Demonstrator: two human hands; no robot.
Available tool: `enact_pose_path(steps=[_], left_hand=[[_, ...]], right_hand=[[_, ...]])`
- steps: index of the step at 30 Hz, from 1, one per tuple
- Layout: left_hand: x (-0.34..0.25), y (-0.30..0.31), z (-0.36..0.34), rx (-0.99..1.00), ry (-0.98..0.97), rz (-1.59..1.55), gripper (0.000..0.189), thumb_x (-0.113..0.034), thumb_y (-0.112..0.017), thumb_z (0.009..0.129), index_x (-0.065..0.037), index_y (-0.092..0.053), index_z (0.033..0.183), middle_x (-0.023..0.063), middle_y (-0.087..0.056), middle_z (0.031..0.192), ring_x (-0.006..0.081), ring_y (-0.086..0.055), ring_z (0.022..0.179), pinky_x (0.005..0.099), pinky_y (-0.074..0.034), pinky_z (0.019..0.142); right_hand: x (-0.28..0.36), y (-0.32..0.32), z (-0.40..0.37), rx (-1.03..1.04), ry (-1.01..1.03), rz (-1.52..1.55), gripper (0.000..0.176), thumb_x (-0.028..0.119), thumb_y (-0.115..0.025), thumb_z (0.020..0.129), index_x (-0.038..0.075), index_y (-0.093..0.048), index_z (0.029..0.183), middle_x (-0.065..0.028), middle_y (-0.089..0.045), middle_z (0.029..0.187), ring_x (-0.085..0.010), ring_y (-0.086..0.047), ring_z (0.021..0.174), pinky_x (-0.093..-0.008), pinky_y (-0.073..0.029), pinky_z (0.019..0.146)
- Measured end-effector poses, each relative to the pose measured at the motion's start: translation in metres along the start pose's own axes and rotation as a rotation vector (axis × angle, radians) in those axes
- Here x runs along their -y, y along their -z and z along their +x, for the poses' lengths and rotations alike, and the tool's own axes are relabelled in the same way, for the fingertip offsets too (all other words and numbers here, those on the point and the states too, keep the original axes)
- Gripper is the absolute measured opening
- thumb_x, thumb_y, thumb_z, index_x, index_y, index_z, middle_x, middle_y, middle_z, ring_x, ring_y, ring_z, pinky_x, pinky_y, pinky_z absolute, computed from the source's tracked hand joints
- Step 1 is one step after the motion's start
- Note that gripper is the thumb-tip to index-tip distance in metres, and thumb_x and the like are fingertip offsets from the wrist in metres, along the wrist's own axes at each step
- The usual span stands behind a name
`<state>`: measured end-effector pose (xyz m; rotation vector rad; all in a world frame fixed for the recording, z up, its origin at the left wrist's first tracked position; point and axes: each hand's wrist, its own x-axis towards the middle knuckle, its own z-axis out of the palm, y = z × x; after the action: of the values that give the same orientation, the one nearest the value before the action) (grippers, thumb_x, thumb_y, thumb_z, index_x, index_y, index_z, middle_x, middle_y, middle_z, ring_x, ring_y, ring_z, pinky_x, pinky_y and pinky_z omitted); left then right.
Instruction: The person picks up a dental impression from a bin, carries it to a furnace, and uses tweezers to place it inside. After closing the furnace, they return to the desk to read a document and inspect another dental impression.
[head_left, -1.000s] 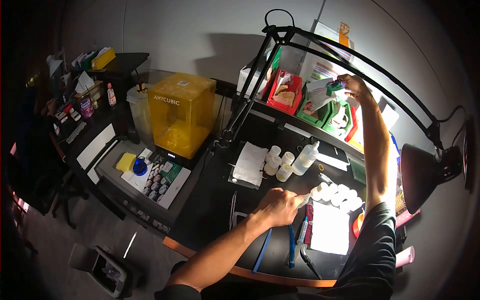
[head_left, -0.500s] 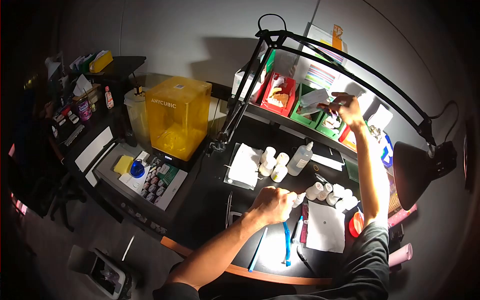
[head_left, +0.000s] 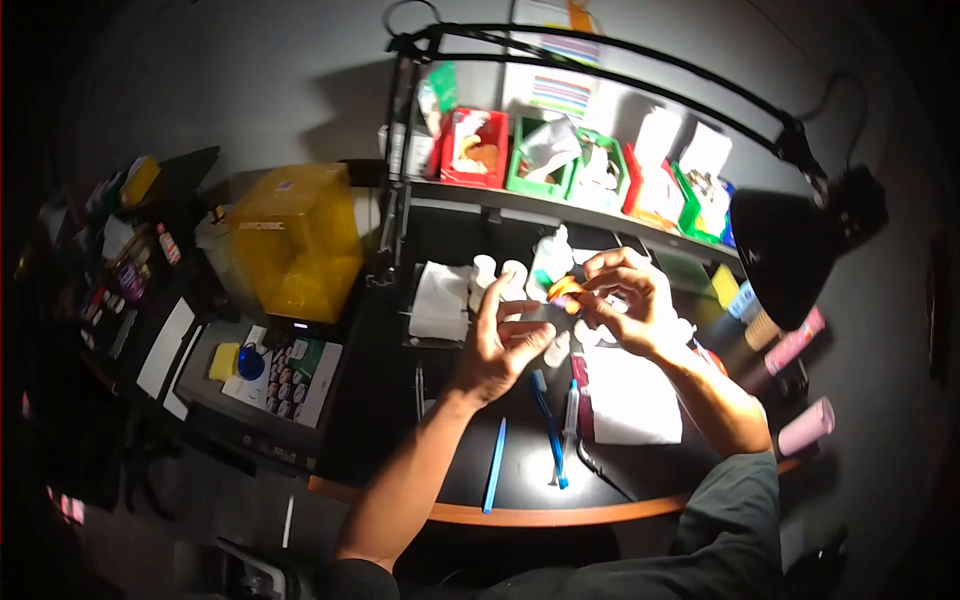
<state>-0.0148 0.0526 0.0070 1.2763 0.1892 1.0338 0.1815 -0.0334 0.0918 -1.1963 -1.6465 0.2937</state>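
Note:
My right hand (head_left: 630,300) is raised over the middle of the black desk (head_left: 520,480), fingers pinched on a small orange object (head_left: 563,291). My left hand (head_left: 497,345) is lifted just left of it, palm up and fingers spread, its fingertips close to the orange object. Whether the left fingers touch it is unclear. Below the hands lie small white bottles (head_left: 556,348), a white paper sheet (head_left: 625,395) and blue tools (head_left: 548,425).
A yellow-hooded printer (head_left: 290,245) stands at the left. A shelf at the back carries red and green bins (head_left: 520,150). A black lamp head (head_left: 790,245) hangs at the right. Taller white bottles (head_left: 500,275) and a folded white cloth (head_left: 440,298) sit behind the hands. Pink tubes (head_left: 805,425) lie far right.
My right hand came down from the shelf bins to the desk centre, now pinching a small orange object. My left hand lifted off the desk and opened. The view shifted.

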Motion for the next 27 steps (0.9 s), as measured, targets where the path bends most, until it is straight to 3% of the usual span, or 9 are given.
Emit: enact_pose_path(steps=[1, 4, 5, 8, 9, 14, 18, 23, 27], left_hand=[[-0.004, -0.001, -0.002, 0.062, 0.083, -0.054, 0.082, -0.013, -0.073, 0.093, -0.011, -0.021, 0.157, 0.0205, -0.060, 0.121, 0.0206, -0.069, 0.100, 0.0314, -0.056, 0.088], [-0.001, -0.008, -0.003, 0.202, 0.214, -0.177, 0.055, -0.011, -0.066, 0.098, -0.004, -0.041, 0.147, 0.0168, -0.064, 0.117, 0.0204, -0.068, 0.103, 0.0340, -0.058, 0.091], [-0.006, -0.013, -0.006, 0.224, 0.273, -0.215, 0.040, -0.010, -0.063, 0.100, 0.000, -0.053, 0.137, 0.0152, -0.065, 0.117, 0.0203, -0.069, 0.103, 0.0336, -0.059, 0.090], [0.001, -0.009, -0.006, 0.273, 0.326, -0.204, 0.032, -0.006, -0.062, 0.098, 0.002, -0.058, 0.129, 0.0140, -0.066, 0.118, 0.0216, -0.068, 0.106, 0.0386, -0.058, 0.095], [0.002, -0.009, -0.006, 0.277, 0.304, -0.189, 0.033, -0.004, -0.062, 0.098, 0.004, -0.057, 0.130, 0.0151, -0.066, 0.120, 0.0216, -0.068, 0.107, 0.0385, -0.058, 0.096], [0.003, -0.009, -0.007, 0.303, 0.330, -0.190, 0.035, -0.002, -0.064, 0.096, 0.004, -0.056, 0.129, 0.0146, -0.064, 0.121, 0.0211, -0.067, 0.108, 0.0365, -0.057, 0.097], [0.006, -0.015, -0.011, 0.347, 0.354, -0.178, 0.034, -0.001, -0.065, 0.095, 0.003, -0.057, 0.127, 0.0138, -0.063, 0.121, 0.0207, -0.067, 0.110, 0.0369, -0.057, 0.098], [0.007, -0.021, -0.014, 0.351, 0.404, -0.186, 0.032, 0.000, -0.065, 0.095, 0.004, -0.057, 0.126, 0.0147, -0.064, 0.122, 0.0209, -0.069, 0.107, 0.0365, -0.059, 0.097], [0.009, -0.020, -0.013, 0.347, 0.473, -0.180, 0.033, -0.002, -0.065, 0.096, 0.006, -0.058, 0.127, 0.0161, -0.066, 0.119, 0.0213, -0.069, 0.107, 0.0365, -0.059, 0.096]], right_hand=[[0.002, -0.003, -0.012, 0.040, 0.056, -0.028, 0.008, -0.007, -0.072, 0.086, -0.005, -0.070, 0.093, -0.0132, -0.059, 0.113, -0.0153, -0.067, 0.070, -0.0267, -0.057, 0.064], [0.004, -0.007, -0.044, 0.056, -0.015, -0.072, 0.011, 0.000, -0.076, 0.084, -0.001, -0.072, 0.094, -0.0119, -0.061, 0.114, -0.0157, -0.067, 0.087, -0.0260, -0.058, 0.067], [0.000, -0.008, -0.052, 0.037, -0.080, -0.036, 0.012, 0.004, -0.078, 0.084, 0.001, -0.074, 0.094, -0.0101, -0.062, 0.113, -0.0159, -0.065, 0.099, -0.0273, -0.058, 0.073], [-0.005, 0.004, -0.074, 0.103, -0.179, -0.080, 0.017, 0.009, -0.072, 0.092, 0.002, -0.071, 0.108, -0.0095, -0.057, 0.124, -0.0173, -0.061, 0.110, -0.0298, -0.055, 0.085], [-0.008, 0.002, -0.082, 0.030, -0.207, 0.043, 0.027, 0.023, -0.074, 0.093, 0.009, -0.072, 0.116, -0.0067, -0.061, 0.122, -0.0148, -0.063, 0.105, -0.0285, -0.053, 0.080], [0.007, 0.010, -0.120, 0.048, -0.381, 0.094, 0.051, 0.013, -0.080, 0.088, 0.002, -0.060, 0.134, -0.0064, -0.071, 0.103, -0.0083, -0.066, 0.088, -0.0255, -0.053, 0.080], [0.020, 0.004, -0.134, 0.031, -0.451, 0.331, 0.046, 0.000, -0.076, 0.088, -0.004, -0.059, 0.131, -0.0112, -0.070, 0.104, -0.0124, -0.068, 0.094, -0.0266, -0.056, 0.081], [0.004, 0.000, -0.141, -0.107, -0.189, 0.186, 0.033, 0.000, -0.078, 0.085, -0.005, -0.069, 0.117, -0.0133, -0.073, 0.097, -0.0135, -0.072, 0.073, -0.0254, -0.057, 0.063], [-0.001, -0.006, -0.146, -0.162, -0.169, 0.184, 0.034, -0.001, -0.080, 0.082, -0.004, -0.070, 0.115, -0.0149, -0.073, 0.098, -0.0132, -0.071, 0.071, -0.0244, -0.056, 0.063]])
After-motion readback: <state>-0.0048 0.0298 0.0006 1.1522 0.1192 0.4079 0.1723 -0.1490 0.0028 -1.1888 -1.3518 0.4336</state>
